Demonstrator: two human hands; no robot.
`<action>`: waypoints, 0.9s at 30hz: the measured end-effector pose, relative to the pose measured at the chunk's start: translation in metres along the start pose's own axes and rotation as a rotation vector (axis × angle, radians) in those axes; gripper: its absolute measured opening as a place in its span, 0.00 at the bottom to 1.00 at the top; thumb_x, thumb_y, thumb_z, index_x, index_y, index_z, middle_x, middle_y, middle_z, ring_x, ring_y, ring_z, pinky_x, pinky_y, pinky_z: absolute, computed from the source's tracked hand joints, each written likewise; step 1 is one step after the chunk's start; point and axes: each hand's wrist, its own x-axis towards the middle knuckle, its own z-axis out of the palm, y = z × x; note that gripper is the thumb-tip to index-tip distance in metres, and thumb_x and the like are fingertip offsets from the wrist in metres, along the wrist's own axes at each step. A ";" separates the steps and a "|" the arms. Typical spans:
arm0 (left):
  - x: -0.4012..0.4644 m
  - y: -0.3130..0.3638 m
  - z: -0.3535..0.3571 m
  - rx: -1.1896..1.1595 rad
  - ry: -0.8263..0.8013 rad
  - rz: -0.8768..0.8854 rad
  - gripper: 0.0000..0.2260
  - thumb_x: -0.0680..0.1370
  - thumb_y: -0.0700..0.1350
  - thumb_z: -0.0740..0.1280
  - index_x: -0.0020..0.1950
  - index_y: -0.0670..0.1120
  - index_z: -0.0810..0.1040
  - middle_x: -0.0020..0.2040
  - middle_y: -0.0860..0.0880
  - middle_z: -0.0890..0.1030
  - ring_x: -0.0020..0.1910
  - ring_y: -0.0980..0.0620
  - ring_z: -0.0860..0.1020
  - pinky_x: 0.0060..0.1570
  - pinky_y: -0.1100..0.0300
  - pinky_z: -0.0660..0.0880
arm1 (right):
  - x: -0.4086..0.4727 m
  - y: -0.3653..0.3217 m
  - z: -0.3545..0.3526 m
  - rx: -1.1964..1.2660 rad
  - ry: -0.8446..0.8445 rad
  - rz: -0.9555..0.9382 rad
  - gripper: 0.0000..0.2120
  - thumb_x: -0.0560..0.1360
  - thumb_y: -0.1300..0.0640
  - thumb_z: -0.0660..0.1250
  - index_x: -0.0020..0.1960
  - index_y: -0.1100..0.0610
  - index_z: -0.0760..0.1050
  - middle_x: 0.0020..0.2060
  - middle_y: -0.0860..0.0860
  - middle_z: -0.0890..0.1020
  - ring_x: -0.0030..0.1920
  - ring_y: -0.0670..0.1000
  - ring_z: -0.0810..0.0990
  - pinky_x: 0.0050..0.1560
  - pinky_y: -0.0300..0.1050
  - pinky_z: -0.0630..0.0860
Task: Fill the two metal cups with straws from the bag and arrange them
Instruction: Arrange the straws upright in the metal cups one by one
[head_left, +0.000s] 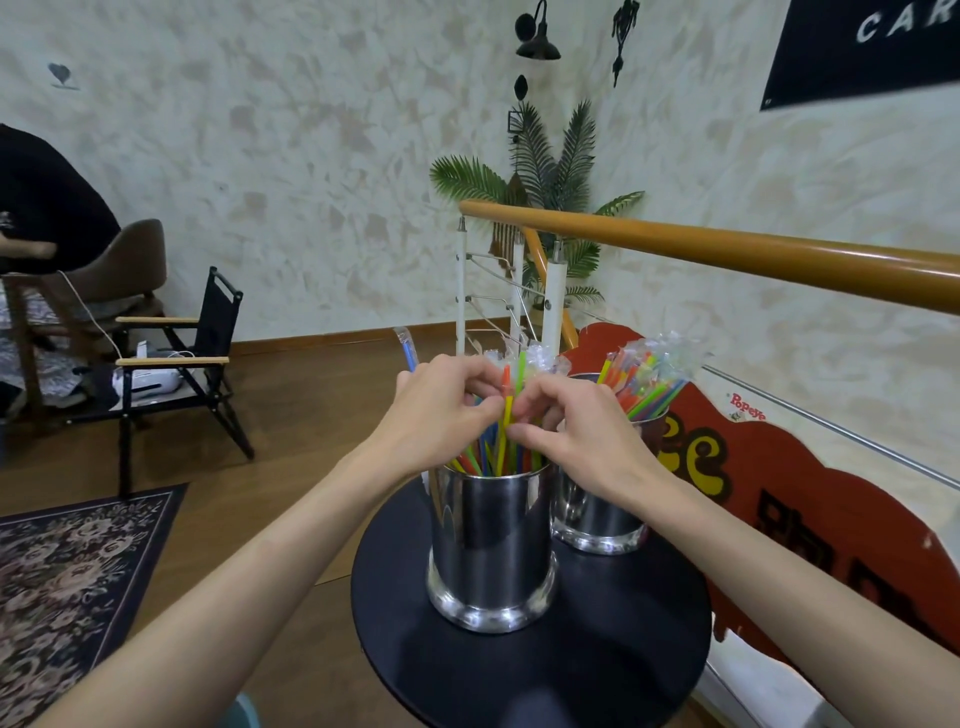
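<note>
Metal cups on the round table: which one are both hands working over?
The nearer metal cup: left hand and right hand pinch its straws. The farther cup stands untouched.

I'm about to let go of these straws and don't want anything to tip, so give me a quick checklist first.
1. Near cup upright on the round table: ok.
2. Far cup upright, filled with straws: ok.
3. Both hands, left hand and right hand, pinching the near cup's straws: ok.
4. Straw bottoms seated in near cup: cannot tell.
5. Stray blue straw beyond left hand in a cup: cannot tell.
</note>
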 end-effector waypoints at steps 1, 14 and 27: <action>0.000 0.000 0.000 -0.009 -0.010 -0.001 0.09 0.76 0.46 0.69 0.46 0.62 0.79 0.43 0.62 0.84 0.46 0.61 0.80 0.67 0.45 0.68 | 0.000 0.000 0.001 -0.032 0.012 -0.016 0.06 0.73 0.56 0.77 0.46 0.51 0.80 0.40 0.43 0.82 0.36 0.43 0.79 0.40 0.40 0.76; -0.001 -0.008 -0.004 -0.098 -0.032 0.098 0.02 0.76 0.52 0.73 0.48 0.59 0.83 0.42 0.59 0.83 0.39 0.59 0.78 0.59 0.41 0.74 | 0.000 0.000 0.006 0.016 0.006 0.013 0.10 0.73 0.53 0.78 0.44 0.51 0.76 0.37 0.46 0.83 0.38 0.46 0.82 0.44 0.49 0.81; -0.007 -0.021 -0.012 0.559 0.295 0.340 0.10 0.71 0.45 0.78 0.48 0.50 0.80 0.47 0.50 0.77 0.47 0.46 0.77 0.46 0.52 0.66 | 0.010 -0.015 -0.019 -0.075 0.068 -0.185 0.07 0.80 0.61 0.69 0.55 0.53 0.83 0.47 0.43 0.84 0.46 0.41 0.81 0.48 0.34 0.76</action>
